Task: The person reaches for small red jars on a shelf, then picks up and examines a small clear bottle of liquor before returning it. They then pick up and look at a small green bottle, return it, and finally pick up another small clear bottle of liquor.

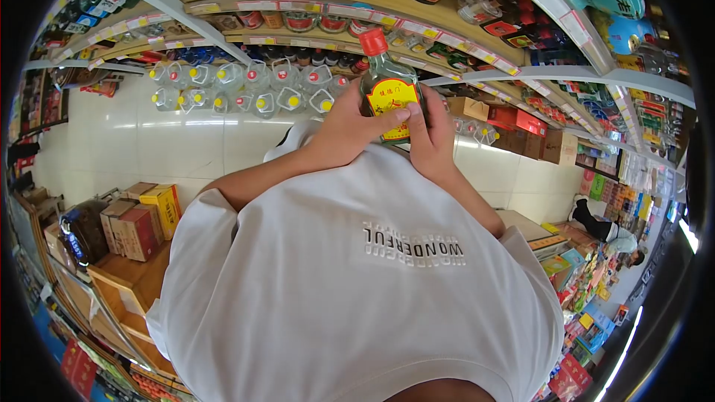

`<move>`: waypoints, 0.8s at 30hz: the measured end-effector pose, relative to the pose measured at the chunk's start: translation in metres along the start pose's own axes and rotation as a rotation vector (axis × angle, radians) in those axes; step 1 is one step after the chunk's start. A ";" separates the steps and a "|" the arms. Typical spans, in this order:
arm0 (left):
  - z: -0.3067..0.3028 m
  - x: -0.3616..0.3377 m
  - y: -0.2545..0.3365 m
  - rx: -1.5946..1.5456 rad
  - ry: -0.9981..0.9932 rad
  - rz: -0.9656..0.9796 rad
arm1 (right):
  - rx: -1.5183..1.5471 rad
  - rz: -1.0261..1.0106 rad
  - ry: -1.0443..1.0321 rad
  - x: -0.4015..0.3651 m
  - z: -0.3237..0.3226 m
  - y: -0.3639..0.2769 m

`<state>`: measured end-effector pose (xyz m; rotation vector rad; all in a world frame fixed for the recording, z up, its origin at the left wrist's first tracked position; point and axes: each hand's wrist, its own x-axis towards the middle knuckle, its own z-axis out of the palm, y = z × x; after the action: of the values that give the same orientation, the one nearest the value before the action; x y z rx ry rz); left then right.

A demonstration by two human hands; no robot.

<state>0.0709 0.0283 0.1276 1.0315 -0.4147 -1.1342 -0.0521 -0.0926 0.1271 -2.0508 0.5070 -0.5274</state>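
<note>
In front of my chest I hold a glass liquor bottle (393,89) upright between both hands. It has a red cap and a yellow label with red and dark characters. My left hand (348,120) wraps its left side, the thumb lying across the label. My right hand (433,130) is closed round the right side, its thumb pressed on the label close to the other thumb. Most of the fingers are hidden behind the bottle.
Ahead run shelves (328,11) packed with bottles and jars. Large clear jugs (257,89) with coloured caps stand in rows on the floor at their foot. Cartons (134,227) are behind left, a brown box (558,147) at right. Another person (607,231) is far right.
</note>
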 end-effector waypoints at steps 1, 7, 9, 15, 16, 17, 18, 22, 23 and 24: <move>0.000 0.000 0.000 -0.003 -0.005 -0.019 | -0.022 -0.017 0.009 -0.001 0.000 -0.002; -0.006 -0.001 -0.005 -0.039 0.039 -0.087 | -0.085 -0.032 0.037 -0.005 0.005 -0.002; -0.010 -0.001 -0.009 -0.049 0.037 -0.081 | -0.090 -0.032 0.039 -0.008 0.008 -0.004; -0.015 -0.003 -0.013 -0.098 0.005 -0.045 | -0.157 -0.056 0.041 -0.009 0.010 -0.013; -0.015 -0.003 -0.013 -0.105 -0.001 -0.044 | -0.174 -0.066 0.041 -0.009 0.010 -0.015; -0.016 -0.003 -0.013 -0.109 -0.006 -0.045 | -0.192 -0.078 0.041 -0.008 0.010 -0.016; -0.016 -0.003 -0.014 -0.116 -0.010 -0.044 | -0.200 -0.078 0.040 -0.008 0.010 -0.017; -0.015 0.000 -0.015 -0.140 -0.020 -0.041 | -0.242 -0.107 0.047 -0.010 0.008 -0.014; -0.014 -0.001 -0.015 -0.144 -0.021 -0.046 | -0.253 -0.121 0.049 -0.010 0.008 -0.013; -0.013 -0.001 -0.014 -0.146 -0.017 -0.046 | -0.258 -0.116 0.044 -0.010 0.007 -0.013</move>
<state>0.0726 0.0344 0.1088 0.9083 -0.3186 -1.1974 -0.0547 -0.0761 0.1337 -2.3303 0.5052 -0.6028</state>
